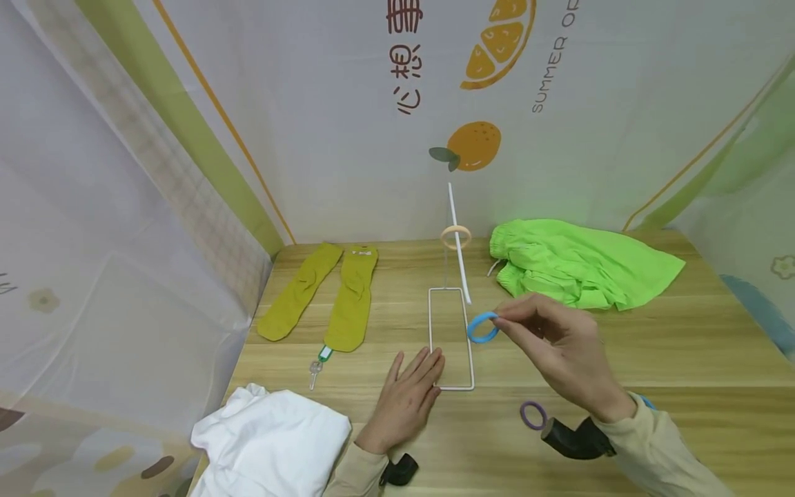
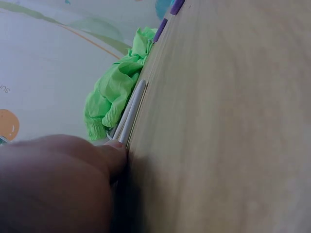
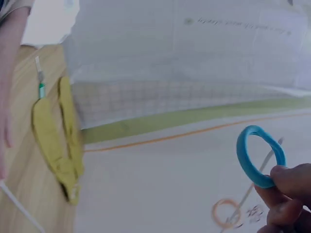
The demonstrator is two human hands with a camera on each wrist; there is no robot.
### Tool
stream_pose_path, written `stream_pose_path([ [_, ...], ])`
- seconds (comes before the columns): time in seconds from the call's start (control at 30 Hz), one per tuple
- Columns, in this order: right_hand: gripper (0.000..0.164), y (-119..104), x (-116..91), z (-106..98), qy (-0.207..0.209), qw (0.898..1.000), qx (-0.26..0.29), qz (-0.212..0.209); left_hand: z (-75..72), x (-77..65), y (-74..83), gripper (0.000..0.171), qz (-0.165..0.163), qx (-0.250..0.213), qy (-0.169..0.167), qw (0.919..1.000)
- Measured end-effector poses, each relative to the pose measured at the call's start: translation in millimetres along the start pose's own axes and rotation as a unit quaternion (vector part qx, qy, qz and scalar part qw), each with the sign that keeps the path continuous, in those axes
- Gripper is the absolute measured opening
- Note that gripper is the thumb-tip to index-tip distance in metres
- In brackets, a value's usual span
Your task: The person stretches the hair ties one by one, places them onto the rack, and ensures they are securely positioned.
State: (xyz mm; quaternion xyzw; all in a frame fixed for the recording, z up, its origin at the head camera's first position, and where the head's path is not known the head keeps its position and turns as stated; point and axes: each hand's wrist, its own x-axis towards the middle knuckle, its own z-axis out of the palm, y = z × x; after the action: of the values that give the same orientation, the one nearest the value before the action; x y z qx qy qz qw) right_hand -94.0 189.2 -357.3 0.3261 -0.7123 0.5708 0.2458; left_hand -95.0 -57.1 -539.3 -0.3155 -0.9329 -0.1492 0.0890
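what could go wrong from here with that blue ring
The blue ring could slip, since the right grip pinches only its edge. It might bump the white bar, jolting the orange ring around it. If the left grip lifts off the thin white base, that could shift.

Head cam's up high, looking forward and down over the desk (image 1: 472,438) and curtain (image 1: 348,138). Left wrist cam skims the desk, rolled sideways, left hand (image 1: 404,400) super close, facing the green cloth (image 1: 577,269) that the head view gets too. Right wrist cam's also sideways, pointing left past a close-up blue ring (image 3: 243,155); it shares the ring and socks (image 1: 350,304) with the head view.
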Motion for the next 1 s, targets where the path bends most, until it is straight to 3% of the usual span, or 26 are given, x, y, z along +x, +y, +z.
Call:
stream_pose_path([
  [0.13, 0.006, -12.5, 10.5, 6.4, 0.021, 0.997, 0.058, -0.045, -0.3, 0.6, -0.5, 0.050, -0.002, -0.006, -0.006, 1.0000],
  [0.23, 0.006, -18.3, 16.5, 10.7, 0.032, 0.996, 0.057, -0.056, -1.4, 1.2, -0.5, 0.051, 0.000, -0.013, -0.003, 0.9999],
  [0.63, 0.025, -11.0, 25.2, 18.8, 0.052, 0.998, -0.004, -0.021, -2.0, 1.0, -0.4, 0.051, 0.012, -0.007, 0.005, 0.9999],
  [1.0, 0.028, -5.9, 28.5, 21.1, 0.055, 0.998, -0.017, -0.013, -2.2, 0.2, -0.1, 0.051, 0.011, -0.004, 0.009, 0.9999],
])
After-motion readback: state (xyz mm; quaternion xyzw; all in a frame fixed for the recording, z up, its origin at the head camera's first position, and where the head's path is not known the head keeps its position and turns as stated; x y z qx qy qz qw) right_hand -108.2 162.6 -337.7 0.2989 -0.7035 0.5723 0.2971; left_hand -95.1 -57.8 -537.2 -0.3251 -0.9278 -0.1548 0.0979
